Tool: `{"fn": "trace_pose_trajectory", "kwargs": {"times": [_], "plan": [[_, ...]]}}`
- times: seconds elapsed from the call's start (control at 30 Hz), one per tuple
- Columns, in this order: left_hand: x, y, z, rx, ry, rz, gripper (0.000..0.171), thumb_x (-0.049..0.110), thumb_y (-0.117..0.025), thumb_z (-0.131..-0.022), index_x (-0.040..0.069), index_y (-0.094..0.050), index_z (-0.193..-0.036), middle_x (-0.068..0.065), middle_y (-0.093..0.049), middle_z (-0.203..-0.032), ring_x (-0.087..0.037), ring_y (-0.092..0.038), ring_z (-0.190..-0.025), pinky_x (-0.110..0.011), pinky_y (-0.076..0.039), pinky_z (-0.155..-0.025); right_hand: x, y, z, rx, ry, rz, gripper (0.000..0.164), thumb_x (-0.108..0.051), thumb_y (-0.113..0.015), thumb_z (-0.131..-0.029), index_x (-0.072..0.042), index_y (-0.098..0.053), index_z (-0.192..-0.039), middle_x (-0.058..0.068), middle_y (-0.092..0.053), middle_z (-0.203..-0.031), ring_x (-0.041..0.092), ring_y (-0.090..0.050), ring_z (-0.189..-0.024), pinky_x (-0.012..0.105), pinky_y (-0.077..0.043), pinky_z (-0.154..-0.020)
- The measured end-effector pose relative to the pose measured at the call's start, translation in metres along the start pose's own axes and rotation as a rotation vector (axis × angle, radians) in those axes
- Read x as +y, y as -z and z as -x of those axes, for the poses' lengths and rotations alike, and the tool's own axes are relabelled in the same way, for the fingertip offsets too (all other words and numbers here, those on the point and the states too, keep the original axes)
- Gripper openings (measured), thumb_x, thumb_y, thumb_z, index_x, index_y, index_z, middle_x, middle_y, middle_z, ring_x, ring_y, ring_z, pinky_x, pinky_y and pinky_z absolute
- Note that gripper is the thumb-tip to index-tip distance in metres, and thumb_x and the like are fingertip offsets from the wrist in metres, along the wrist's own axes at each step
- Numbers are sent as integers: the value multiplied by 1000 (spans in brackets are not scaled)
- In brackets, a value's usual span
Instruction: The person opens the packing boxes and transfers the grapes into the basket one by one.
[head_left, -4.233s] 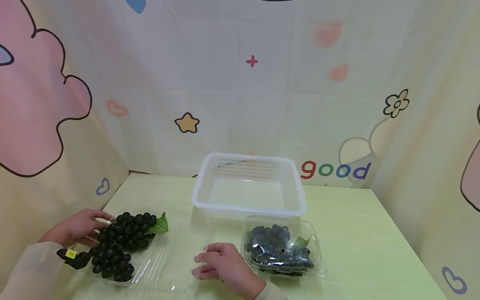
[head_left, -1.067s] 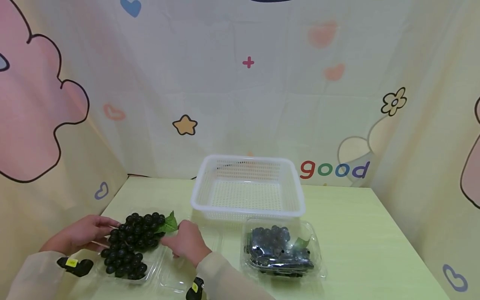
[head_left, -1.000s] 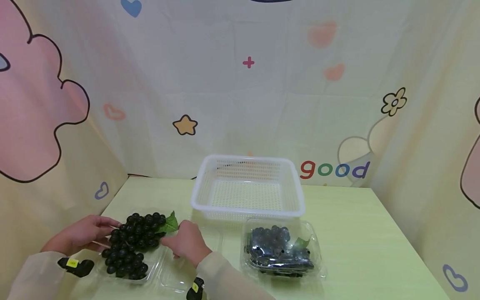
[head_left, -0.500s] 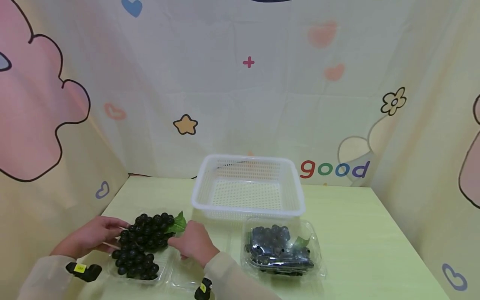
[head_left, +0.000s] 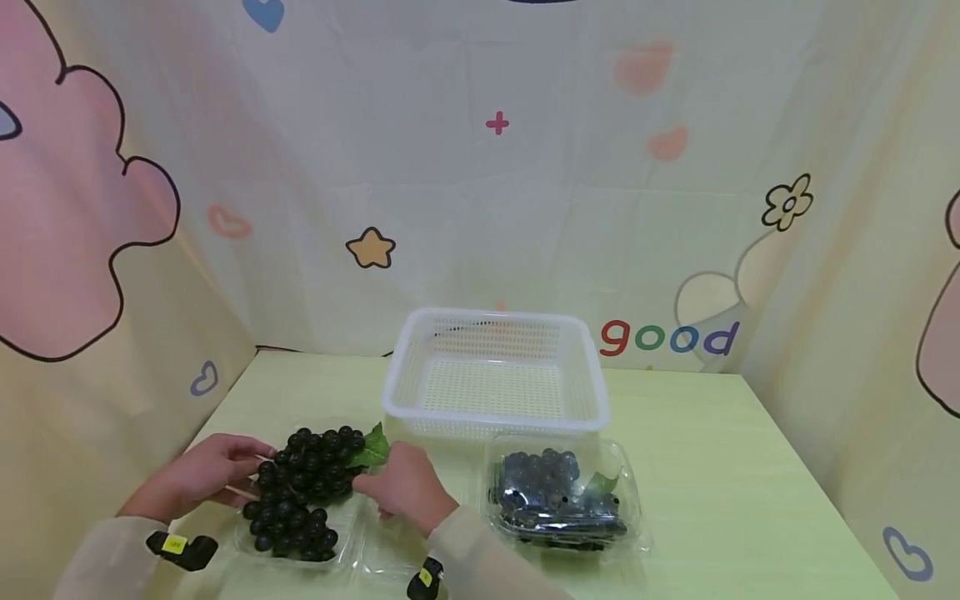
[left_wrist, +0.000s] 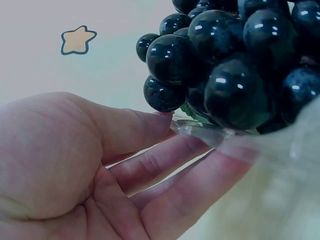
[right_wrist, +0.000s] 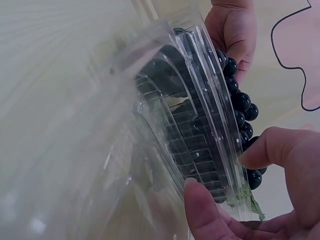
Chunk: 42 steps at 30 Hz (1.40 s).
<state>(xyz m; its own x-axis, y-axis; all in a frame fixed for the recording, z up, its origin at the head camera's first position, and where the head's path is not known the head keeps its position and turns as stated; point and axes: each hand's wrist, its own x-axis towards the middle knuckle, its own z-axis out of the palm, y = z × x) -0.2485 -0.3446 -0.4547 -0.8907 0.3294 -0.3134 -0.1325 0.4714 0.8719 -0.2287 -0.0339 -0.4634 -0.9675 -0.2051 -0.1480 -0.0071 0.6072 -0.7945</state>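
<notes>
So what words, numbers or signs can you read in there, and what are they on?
"good": coloured letters on the cloth.
"+": a red plus sign, also on the cloth.
Yellow labels at both wrists: too small to read.
Open box, closed box, basket: none I can read.

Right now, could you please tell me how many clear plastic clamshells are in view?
2: one open clamshell holding black grapes, held by the left hand and right hand; one closed clamshell to its right, in front of the white basket.
</notes>
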Motion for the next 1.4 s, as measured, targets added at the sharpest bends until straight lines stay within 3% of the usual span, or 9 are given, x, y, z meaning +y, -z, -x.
{"fn": "trace_pose_trajectory", "kwargs": {"times": [0.2, 0.33, 0.57, 0.83, 1.03, 1.17, 1.3, 1.33, 1.4], "plan": [[5, -4, 0, -3, -4, -7, 43, 7, -48, -106, -15, -44, -143, -39, -48, -140, -27, -73, -94, -42, -64, -73, 4, 4, 1, 9, -1, -25, 30, -27, -78, -81, -4, -62, -94, 9, -65, -52, 23, -64, -44, 28, -41, -44], [8, -7, -1, -1, -2, -10, 43, 7, -48, -106, -15, -45, -143, -40, -47, -141, -28, -74, -95, -42, -64, -73, 6, 6, 2, 7, -2, -47, 32, -26, -78, -81, -4, -61, -96, 8, -65, -53, 23, -65, -45, 29, -46, -47], [9, -7, 0, 6, 16, -10, 42, 7, -48, -106, -14, -47, -141, -41, -46, -142, -28, -74, -96, -42, -64, -72, 8, 12, 7, -10, 15, -86, 75, -29, -79, -85, 11, -48, -141, 5, -65, -60, 23, -65, -50, 27, -53, -60], [8, -7, 1, 1, 11, 4, 42, 7, -48, -106, -15, -47, -142, -40, -48, -140, -28, -74, -94, -42, -64, -71, 3, 21, 9, 23, 102, -77, 61, -30, -75, -86, 7, -56, -131, -5, -55, -70, 9, -45, -51, 26, -42, -53], [7, -7, 0, 0, 6, 8, 42, 6, -48, -105, -16, -46, -141, -35, -53, -133, -27, -74, -91, -42, -64, -71, -15, 29, 16, -122, 40, -398, 58, -23, -75, -92, 12, -55, -133, 17, -71, -113, 26, -76, -81, 33, -63, -80], [7, -8, 0, 5, 13, 11, 42, 6, -47, -105, -16, -46, -141, -33, -54, -132, -26, -74, -91, -42, -64, -71, -26, 32, 20, -224, -73, -630, 66, -19, -75, -92, 15, -47, -141, 31, -54, -140, 40, -69, -113, 40, -60, -95], [8, -8, 0, 9, 14, 0, 41, 6, -46, -106, -16, -47, -141, -35, -53, -134, -26, -74, -92, -42, -64, -71, -37, 32, 22, -275, -192, -764, 87, -21, -77, -88, 5, -30, -157, 33, -42, -152, 45, -52, -135, 45, -55, -104], [8, -8, 0, 9, 14, -4, 41, 6, -46, -106, -16, -47, -141, -35, -53, -134, -26, -74, -92, -42, -64, -70, -40, 31, 21, -280, -218, -783, 77, -22, -78, -87, 5, -41, -150, 29, -54, -139, 40, -59, -123, 42, -56, -102], [9, -8, 0, 6, 13, -10, 41, 5, -46, -106, -16, -46, -141, -36, -54, -134, -26, -74, -92, -41, -64, -70, -45, 28, 21, -282, -249, -810, 64, -22, -79, -86, 3, -51, -138, 25, -50, -144, 45, -53, -131, 45, -53, -106]]}}
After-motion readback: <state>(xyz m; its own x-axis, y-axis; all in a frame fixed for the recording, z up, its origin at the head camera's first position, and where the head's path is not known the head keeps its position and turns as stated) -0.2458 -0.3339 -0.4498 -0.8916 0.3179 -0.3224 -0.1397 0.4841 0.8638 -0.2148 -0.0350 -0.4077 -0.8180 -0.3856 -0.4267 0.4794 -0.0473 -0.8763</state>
